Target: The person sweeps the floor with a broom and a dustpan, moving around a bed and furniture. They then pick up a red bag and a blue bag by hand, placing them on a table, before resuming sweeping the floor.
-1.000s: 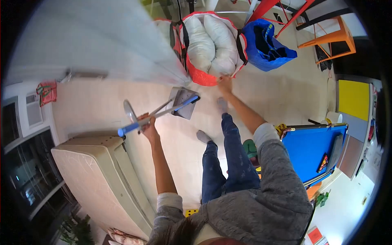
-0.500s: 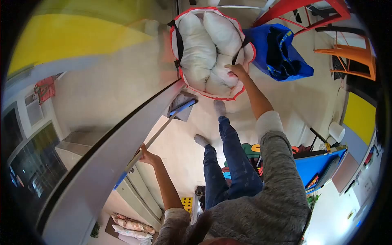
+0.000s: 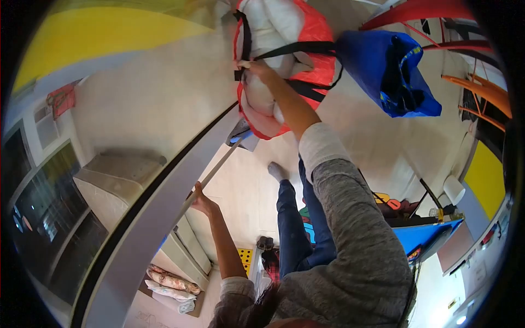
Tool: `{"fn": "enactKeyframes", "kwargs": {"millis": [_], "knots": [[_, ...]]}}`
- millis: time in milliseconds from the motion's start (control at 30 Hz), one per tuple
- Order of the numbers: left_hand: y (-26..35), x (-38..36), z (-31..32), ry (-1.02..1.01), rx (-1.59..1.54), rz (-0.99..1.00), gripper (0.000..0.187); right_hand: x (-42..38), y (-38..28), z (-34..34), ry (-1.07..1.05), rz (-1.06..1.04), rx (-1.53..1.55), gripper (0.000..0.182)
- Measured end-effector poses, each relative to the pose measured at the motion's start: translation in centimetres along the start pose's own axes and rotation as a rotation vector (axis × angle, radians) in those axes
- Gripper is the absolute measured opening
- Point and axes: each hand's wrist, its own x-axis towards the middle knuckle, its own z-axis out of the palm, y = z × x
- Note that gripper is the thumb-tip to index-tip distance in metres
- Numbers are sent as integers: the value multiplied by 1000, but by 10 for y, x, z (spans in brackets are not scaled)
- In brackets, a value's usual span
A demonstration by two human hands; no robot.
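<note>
My left hand (image 3: 203, 201) is closed around a long pale broom handle (image 3: 221, 161) that slants up beside a white panel edge. At its far end are a blue broom head (image 3: 240, 139) and a grey dustpan (image 3: 250, 143), partly covered by the bag. My right hand (image 3: 258, 69) reaches across a red bag (image 3: 322, 33) and is closed on a black strap (image 3: 244, 38) at its left side. Stuffed white pillows (image 3: 276, 24) fill the bag, which tilts so that its red outer side shows.
A blue bag (image 3: 377, 71) stands just right of the red one. Red (image 3: 421, 13) and orange (image 3: 481, 93) chair-like frames are at the upper right. The white panel (image 3: 147, 202) runs diagonally along my left. A blue-topped board (image 3: 432, 235) lies at lower right.
My right hand has moved left from the pillows to the strap on the bag's left side. The bag has tipped, showing its red side. My left hand stays on the broom handle.
</note>
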Motion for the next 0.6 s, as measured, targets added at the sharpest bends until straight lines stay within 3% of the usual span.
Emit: {"fn": "enactKeyframes", "kwargs": {"millis": [33,67,200,267,333,400,467,533,600], "knots": [[-1,1,1,4,11,2,28,66,77,6,332,-213,-3,29],[-2,1,-1,9,26,3,26,47,65,12,523,-170,9,14],[-7,11,-8,25,-160,-39,20,-59,38,-24,112,-384,224,13],[-9,16,-14,-9,-211,-68,19,-99,46,-71,41,-327,105,16],[0,15,-10,-9,-221,-21,18,-159,18,-109,258,-49,151,18],[-6,18,-13,-11,-194,26,20,-214,8,-142,210,108,-99,18],[10,10,-9,-31,-197,-2,28,-274,-15,-144,264,115,-261,19],[17,7,-9,-57,-223,-1,36,-324,-23,-149,364,268,-245,22],[13,10,-10,-93,-268,24,44,-363,-16,-156,362,226,-324,23]]}}
